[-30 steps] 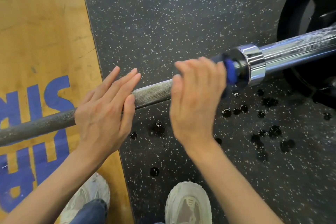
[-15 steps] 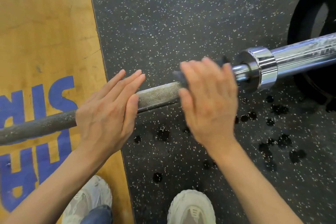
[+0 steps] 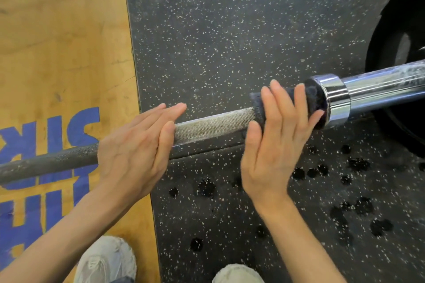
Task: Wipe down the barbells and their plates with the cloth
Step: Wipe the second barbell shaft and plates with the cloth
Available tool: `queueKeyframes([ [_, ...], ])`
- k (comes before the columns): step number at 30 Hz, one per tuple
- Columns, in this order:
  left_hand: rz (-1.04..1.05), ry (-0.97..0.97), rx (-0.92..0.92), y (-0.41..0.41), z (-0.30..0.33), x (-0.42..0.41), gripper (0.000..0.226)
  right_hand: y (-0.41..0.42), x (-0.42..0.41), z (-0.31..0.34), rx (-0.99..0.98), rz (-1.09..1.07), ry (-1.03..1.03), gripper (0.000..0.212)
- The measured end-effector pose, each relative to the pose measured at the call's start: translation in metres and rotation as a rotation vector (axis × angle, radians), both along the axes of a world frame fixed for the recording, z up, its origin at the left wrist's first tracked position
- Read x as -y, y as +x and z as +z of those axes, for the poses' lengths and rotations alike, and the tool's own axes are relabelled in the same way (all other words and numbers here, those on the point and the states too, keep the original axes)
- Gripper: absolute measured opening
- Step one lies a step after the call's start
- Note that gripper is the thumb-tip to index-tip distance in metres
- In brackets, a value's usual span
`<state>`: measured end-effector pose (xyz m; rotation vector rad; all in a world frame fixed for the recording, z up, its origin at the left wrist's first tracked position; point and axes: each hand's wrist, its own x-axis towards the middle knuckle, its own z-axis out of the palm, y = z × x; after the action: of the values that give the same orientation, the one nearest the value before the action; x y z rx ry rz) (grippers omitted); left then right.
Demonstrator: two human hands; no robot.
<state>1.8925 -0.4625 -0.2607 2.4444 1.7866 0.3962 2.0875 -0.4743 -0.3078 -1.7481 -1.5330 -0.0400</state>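
Barbell shaft (image 3: 213, 126): dull grey with a fine diamond knurl pattern, lighter and whitish between my hands, darker charcoal over the platform. Collar (image 3: 337, 101) and sleeve (image 3: 386, 87): bright mirror chrome, with white streaks on the sleeve. The cloth (image 3: 315, 99) under my right hand (image 3: 273, 142) is dark navy. Plate (image 3: 395, 53): black. Rubber floor (image 3: 230, 30): black with white speckles and scattered solid black blotches. Platform (image 3: 57, 41): yellow-tan wood with blue lettering. My shoes (image 3: 108, 259): off-white.
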Motion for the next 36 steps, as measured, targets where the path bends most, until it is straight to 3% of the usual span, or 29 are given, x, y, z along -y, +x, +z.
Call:
queueKeyframes([
  [2,0.018,0.02,-0.003,0.001,0.001,-0.004,0.049,-0.022,-0.001,0.0,-0.017,0.042,0.003,0.043],
  [5,0.047,0.008,-0.011,0.001,0.003,-0.009,0.048,-0.009,-0.014,-0.006,0.126,0.226,0.052,0.041],
  [7,0.074,-0.035,-0.023,-0.001,0.004,-0.015,0.049,0.015,-0.023,-0.011,0.151,0.182,0.077,0.043],
  [11,0.097,-0.109,-0.124,-0.003,0.009,-0.033,0.057,-0.006,-0.031,-0.003,-0.03,0.08,0.039,0.047],
  [15,0.11,-0.151,-0.076,-0.007,0.009,-0.051,0.06,-0.011,-0.046,-0.005,0.083,0.292,0.032,0.045],
  [20,0.084,-0.02,0.006,0.011,0.004,-0.066,0.052,-0.003,-0.073,-0.004,-0.042,0.102,0.046,0.047],
  [25,0.091,0.045,0.019,0.017,-0.006,-0.078,0.047,-0.012,-0.087,-0.011,0.039,0.3,0.049,0.048],
  [30,0.139,0.081,0.062,0.016,-0.01,-0.097,0.046,-0.018,-0.11,-0.011,-0.138,0.147,0.065,0.049],
  [34,0.148,0.086,0.063,0.013,-0.01,-0.107,0.046,-0.026,-0.111,-0.02,0.018,0.346,0.064,0.05],
  [36,0.153,0.091,0.078,0.014,-0.01,-0.11,0.045,-0.006,-0.122,-0.024,0.027,0.289,0.09,0.05],
])
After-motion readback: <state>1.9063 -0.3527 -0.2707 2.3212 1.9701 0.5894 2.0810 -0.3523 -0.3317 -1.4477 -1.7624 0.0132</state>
